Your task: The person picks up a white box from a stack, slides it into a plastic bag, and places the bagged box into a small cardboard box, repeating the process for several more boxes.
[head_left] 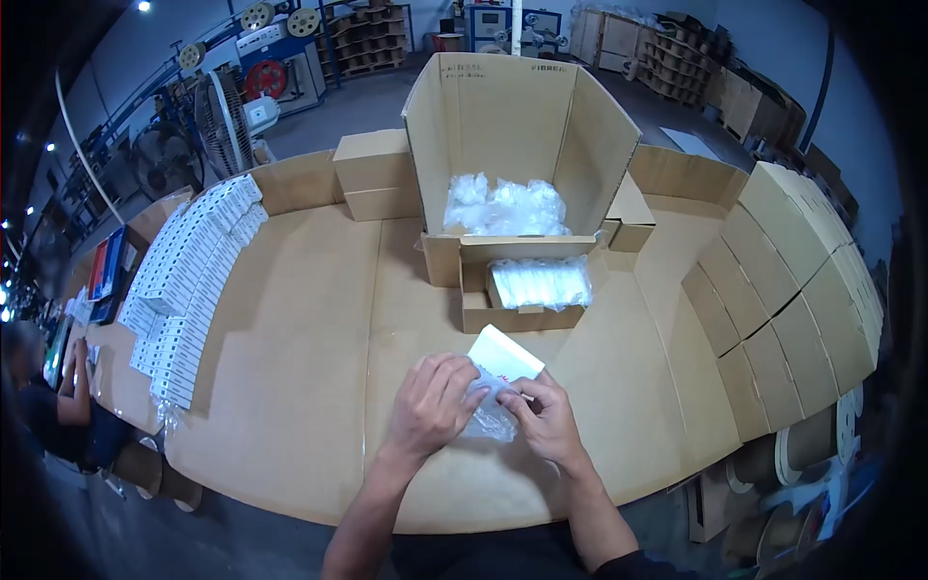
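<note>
A small white box [507, 352] with a bit of red print is held over the front middle of the table, its lower part in a clear plastic bag [494, 423]. My left hand [430, 404] is closed on the bag from the left, fingers curled. On the other side, my right hand [543, 418] grips the box and the bag's edge, its thumb pressed near the thumb of my left hand. Just beyond, an open cardboard carton [474, 317] contains a row of bagged white boxes [541, 283].
Behind the carton stands a tall open cardboard box [507, 116] with clear plastic bags [505, 208] inside. Stacked white boxes [193, 275] line the left; closed brown cartons [773, 309] are piled right. Another person [58, 396] sits far left.
</note>
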A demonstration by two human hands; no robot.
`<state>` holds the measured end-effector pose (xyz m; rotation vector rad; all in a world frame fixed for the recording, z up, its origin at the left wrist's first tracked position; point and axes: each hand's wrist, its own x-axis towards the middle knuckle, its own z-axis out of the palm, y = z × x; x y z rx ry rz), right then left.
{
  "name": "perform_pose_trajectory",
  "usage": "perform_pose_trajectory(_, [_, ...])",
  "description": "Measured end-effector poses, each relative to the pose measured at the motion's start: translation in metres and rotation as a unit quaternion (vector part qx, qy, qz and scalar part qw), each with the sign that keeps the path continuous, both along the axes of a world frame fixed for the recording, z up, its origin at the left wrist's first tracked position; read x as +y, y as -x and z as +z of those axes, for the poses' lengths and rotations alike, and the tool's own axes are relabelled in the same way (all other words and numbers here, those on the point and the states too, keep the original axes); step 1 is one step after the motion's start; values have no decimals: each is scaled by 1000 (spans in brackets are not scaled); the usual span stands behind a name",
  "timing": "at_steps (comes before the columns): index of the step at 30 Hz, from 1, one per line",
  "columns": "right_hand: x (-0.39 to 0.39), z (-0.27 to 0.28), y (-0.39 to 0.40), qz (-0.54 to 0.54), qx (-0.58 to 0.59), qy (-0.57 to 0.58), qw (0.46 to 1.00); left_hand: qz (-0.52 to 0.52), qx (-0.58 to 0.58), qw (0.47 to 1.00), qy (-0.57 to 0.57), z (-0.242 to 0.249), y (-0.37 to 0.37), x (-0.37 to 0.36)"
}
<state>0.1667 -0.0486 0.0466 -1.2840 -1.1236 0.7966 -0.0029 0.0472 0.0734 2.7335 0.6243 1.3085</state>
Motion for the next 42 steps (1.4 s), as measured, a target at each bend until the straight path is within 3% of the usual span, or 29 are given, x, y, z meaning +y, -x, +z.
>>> perform_pose_trajectory(5, [-4, -3, -20, 17, -92, 44, 995, -31, -5, 997, 70, -19, -12, 2])
perform_pose_trajectory(8, [-6, 3, -23, 13, -73, 53, 996, -13, -4, 991, 136, -25, -13, 8])
perform_pose_trajectory(9, [-6, 3, -23, 9, -107, 28, 994, -2, -3, 986, 165, -23, -13, 8])
perform_pose_trajectory(12, [-11, 6, -31, 46, -191, 102, 975, 30, -55, 969, 241, -13, -17, 10])
perform_pose_trajectory(13, [-12, 4, -30, 49, -131, 67, 988, 39, -82, 961, 263, -7, -19, 11])
perform_pose_trajectory(16, [-13, 0, -30, 69, -155, 110, 979, 94, -177, 817, 540, 18, -13, 15])
perform_pose_trajectory(19, [-13, -6, -26, 18, -133, 77, 988, -16, -463, 785, 411, -27, -3, 35])
perform_pose_trajectory(22, [-10, -15, -23, -15, -97, 35, 995, -100, -533, 703, 460, -45, -16, 6])
perform_pose_trajectory(23, [-8, -16, -21, -21, -79, 31, 996, -98, -456, 698, 543, -45, -15, -8])
perform_pose_trajectory(25, [-7, -18, -15, -30, -43, 24, 998, -114, -399, 712, 566, -42, -24, -27])
perform_pose_trajectory(28, [-11, -13, -19, 18, -121, 64, 990, -74, -322, 736, 591, -46, -25, -33])
perform_pose_trajectory(31, [-10, -4, -21, -35, 4, 33, 999, -38, -280, 775, 565, -45, -16, -32])
perform_pose_trajectory(33, [-2, -10, -47, -95, -94, -44, 990, -22, -247, 797, 551, -45, -6, -34])
perform_pose_trajectory(35, [2, 21, -49, -138, 24, -129, 982, -6, -197, 808, 556, -46, 5, -37])
perform_pose_trajectory(38, [11, 39, -63, -83, 5, -227, 970, -3, -151, 836, 527, -51, 14, -37])
perform_pose_trajectory(42, [18, 65, -61, 114, -42, -249, 961, -16, -124, 842, 525, -51, 18, -39])
